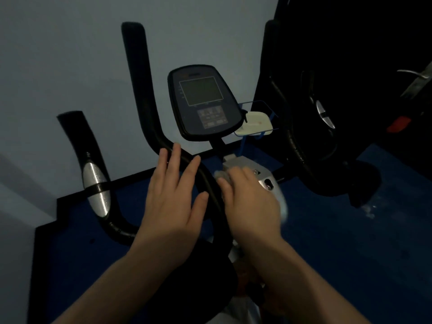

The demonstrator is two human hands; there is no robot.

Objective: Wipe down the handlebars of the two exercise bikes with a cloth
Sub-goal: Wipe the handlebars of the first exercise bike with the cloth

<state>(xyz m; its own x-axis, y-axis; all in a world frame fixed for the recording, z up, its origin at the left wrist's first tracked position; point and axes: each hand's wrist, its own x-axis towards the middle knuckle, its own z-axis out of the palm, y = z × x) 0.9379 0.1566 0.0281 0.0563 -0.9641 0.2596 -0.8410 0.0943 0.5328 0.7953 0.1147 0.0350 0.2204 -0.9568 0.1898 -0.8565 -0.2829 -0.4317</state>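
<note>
Currently your right hand (250,197) is closed down on the cloth (222,175), a pale grey wad showing only at the fingertips, pressed against the inner black handlebar (205,181) where it bends in toward the silver stem block (261,174). Motion blur along the hand's outer edge fits a rubbing stroke, though that is a judgement.

Your left hand (174,195) lies flat and released, fingers spread over the same bar at about 9 o'clock from the cloth. It grips nothing; most likely it rests there to steady the bar against the wiping pressure.

Handlebar layout: the inner bar rises to 11 o'clock beside the console (202,101); a second grip with a silver sensor plate (95,185) stands further out at 9 o'clock. Matching right-side bars (297,146) sit in deep shadow at 2 o'clock.

A blue wire holder (259,118) at 1 o'clock carries a white object; what it is cannot be made out.

Status: wiping at the centre junction of this bike. Whether the outer grips have been wiped cannot be told. The second bike cannot be identified in the dim view.
</note>
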